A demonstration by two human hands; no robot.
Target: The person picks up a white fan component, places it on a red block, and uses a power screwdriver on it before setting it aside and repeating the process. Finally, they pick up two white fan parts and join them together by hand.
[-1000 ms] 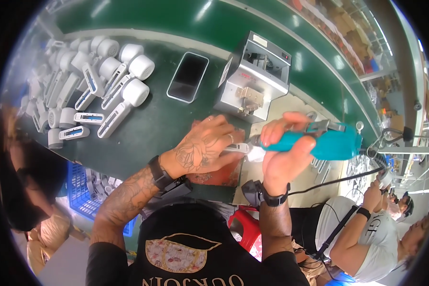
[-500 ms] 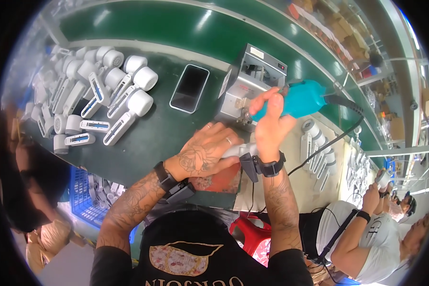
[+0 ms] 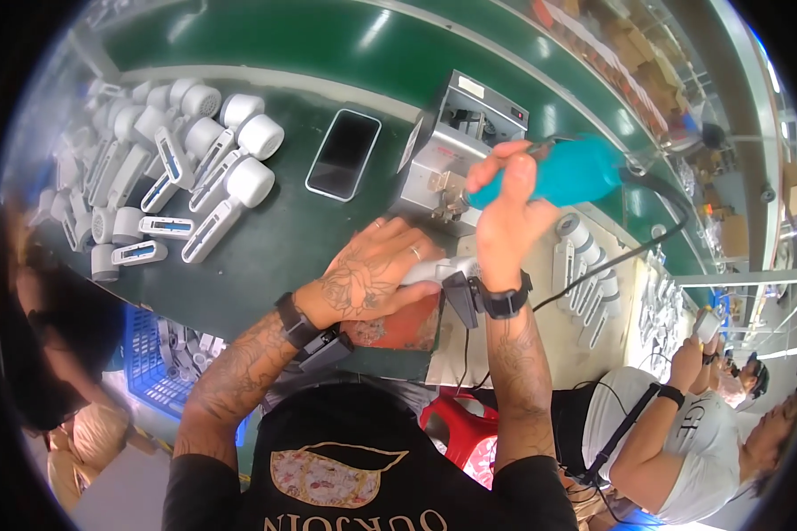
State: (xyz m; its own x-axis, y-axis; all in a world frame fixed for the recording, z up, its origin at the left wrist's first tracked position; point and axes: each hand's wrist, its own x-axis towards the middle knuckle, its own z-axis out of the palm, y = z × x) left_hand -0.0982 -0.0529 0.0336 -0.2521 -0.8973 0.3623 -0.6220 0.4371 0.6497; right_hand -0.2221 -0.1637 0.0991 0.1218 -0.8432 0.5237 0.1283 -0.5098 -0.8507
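My right hand [image 3: 509, 212] is wrapped round a teal electric screwdriver [image 3: 584, 173] with a dark cord. The tool's front end is at the outlet of a grey metal screw feeder [image 3: 447, 159]; whether the bit touches it is too small to tell. My left hand [image 3: 372, 274] lies low over the bench with its fingers curled on a white plastic housing [image 3: 436, 269]. Most of that housing is hidden by the hand and by my right wrist. A worn reddish pad [image 3: 398, 327] lies under and beside the left hand.
Several white housings with round heads [image 3: 208, 226] are heaped on the left of the green bench [image 3: 283, 283]. A phone [image 3: 344, 155] lies behind my left hand. More housings [image 3: 584, 274] stand in a row at right. A blue crate [image 3: 155, 376] is below left; a co-worker [image 3: 655, 442] sits at right.
The whole view has shifted slightly, with bench items sitting a little further left and up. Both hands keep their holds, and the screwdriver stays at the feeder.
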